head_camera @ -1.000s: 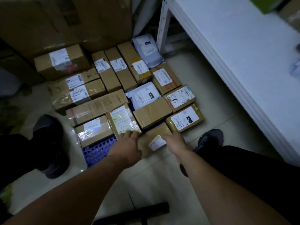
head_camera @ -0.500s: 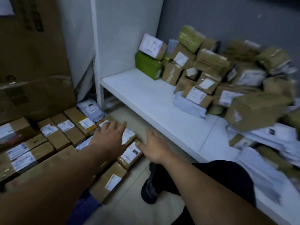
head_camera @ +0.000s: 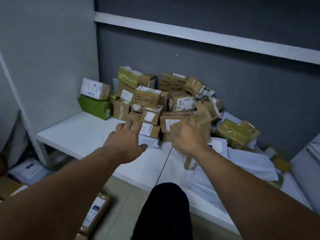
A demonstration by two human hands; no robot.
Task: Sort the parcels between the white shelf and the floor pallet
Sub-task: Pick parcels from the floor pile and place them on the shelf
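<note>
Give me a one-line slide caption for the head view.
Left hand and right hand reach for the heap of parcels on the white shelf.

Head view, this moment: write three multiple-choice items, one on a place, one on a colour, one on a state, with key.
1. Where is the parcel pile? A on the white shelf; B on the floor; C in a cart.
2. What colour is the parcel at the pile's left end? A red; B green; C black.
3. How is the left hand? A a fist; B gripping a parcel; C open, fingers spread.
Key: 1 A, it rests on the shelf board; 2 B, its wrap is bright green; 3 C, the fingers are straight and apart.
</note>
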